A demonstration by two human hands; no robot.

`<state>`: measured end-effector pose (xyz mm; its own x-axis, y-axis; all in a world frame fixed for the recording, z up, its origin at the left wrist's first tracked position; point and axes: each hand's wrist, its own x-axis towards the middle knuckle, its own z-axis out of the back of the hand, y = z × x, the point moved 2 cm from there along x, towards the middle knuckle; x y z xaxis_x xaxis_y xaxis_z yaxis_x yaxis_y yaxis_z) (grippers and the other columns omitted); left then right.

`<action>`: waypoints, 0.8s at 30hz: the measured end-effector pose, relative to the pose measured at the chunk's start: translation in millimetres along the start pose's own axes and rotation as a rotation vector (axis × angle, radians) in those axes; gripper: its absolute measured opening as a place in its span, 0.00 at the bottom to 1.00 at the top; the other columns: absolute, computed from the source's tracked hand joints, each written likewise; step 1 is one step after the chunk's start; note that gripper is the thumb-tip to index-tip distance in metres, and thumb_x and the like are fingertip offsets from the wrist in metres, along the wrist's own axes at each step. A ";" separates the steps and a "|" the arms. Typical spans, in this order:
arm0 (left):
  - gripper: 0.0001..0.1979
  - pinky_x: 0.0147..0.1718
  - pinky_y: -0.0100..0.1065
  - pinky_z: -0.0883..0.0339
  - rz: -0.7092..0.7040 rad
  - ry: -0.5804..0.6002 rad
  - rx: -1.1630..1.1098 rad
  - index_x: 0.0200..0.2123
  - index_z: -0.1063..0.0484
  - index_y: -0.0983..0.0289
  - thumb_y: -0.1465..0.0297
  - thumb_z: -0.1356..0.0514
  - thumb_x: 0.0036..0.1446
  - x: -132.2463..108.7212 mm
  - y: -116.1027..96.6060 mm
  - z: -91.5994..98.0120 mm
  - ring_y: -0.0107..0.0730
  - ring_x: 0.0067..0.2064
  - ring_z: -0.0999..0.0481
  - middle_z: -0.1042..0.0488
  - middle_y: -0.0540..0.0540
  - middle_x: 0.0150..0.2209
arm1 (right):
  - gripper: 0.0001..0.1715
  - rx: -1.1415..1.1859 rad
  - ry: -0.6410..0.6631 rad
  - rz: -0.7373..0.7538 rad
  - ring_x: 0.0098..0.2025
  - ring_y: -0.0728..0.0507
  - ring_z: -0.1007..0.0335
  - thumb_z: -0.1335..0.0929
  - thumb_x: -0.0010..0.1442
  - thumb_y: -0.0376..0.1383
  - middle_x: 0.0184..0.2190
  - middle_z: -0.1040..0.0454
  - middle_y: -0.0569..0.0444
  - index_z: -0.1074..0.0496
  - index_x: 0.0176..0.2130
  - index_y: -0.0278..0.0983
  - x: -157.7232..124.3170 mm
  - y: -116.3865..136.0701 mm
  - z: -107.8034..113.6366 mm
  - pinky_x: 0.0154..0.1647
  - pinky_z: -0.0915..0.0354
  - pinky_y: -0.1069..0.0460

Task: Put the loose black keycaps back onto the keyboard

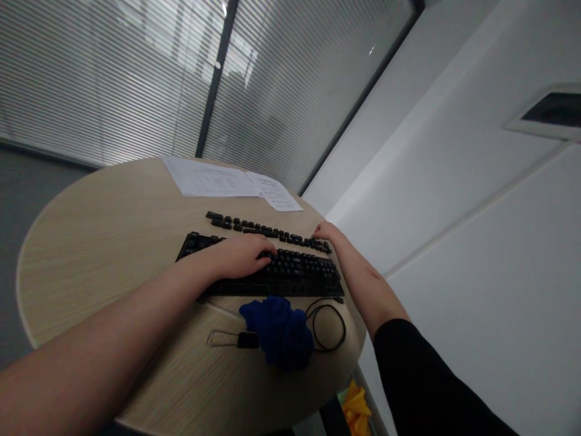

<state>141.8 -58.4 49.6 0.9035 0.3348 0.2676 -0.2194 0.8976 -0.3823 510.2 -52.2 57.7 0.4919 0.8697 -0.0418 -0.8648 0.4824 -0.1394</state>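
Note:
A black keyboard [304, 270] lies on the round wooden table, some of its keys hidden under my left hand [245, 253]. That hand rests on the left-middle keys, thumb and forefinger apart, holding nothing that I can see. Beyond the keyboard, loose black keycaps [263, 230] are laid out in rows. My right hand [327, 231] is at the right end of these rows, its fingers curled together and touching or just above the keycaps. What is between those fingers, if anything, is hidden.
Nearer me lie a crumpled blue cloth [284, 333], a wire keycap puller [233, 339] with a black handle and a coiled black cable [329, 327]. Printed papers [218, 180] lie at the far edge. Something yellow [356, 409] is below the table. A white wall [454, 212] stands right.

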 end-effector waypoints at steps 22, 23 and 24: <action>0.18 0.57 0.40 0.33 -0.007 0.012 0.024 0.53 0.22 0.61 0.66 0.45 0.64 1.9 -0.8 2.0 0.42 0.54 0.23 0.21 0.58 0.53 | 0.16 0.723 -0.459 -0.096 0.38 0.40 0.20 0.29 0.57 0.47 0.35 0.17 0.50 0.20 0.37 0.39 -216.4 -68.1 -68.5 0.40 0.29 0.49; 0.18 0.57 0.40 0.34 -0.006 0.012 0.028 0.53 0.23 0.61 0.66 0.45 0.64 2.1 -0.1 2.0 0.42 0.55 0.23 0.21 0.58 0.53 | 0.16 0.723 -0.490 -0.117 0.38 0.40 0.20 0.30 0.57 0.47 0.35 0.17 0.50 0.19 0.37 0.39 -220.1 -64.8 -72.1 0.41 0.29 0.49; 0.18 0.58 0.41 0.34 -0.006 0.012 0.031 0.53 0.23 0.61 0.65 0.46 0.64 2.2 0.7 1.9 0.42 0.55 0.23 0.21 0.58 0.53 | 0.16 0.711 -0.519 -0.136 0.38 0.40 0.20 0.30 0.58 0.47 0.36 0.16 0.50 0.19 0.37 0.40 -222.1 -61.0 -74.1 0.41 0.29 0.49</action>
<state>142.9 -56.5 51.6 0.9093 0.3256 0.2592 -0.2245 0.9082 -0.3533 461.2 -282.5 2.3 0.6360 0.6548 0.4084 -0.7458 0.3855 0.5433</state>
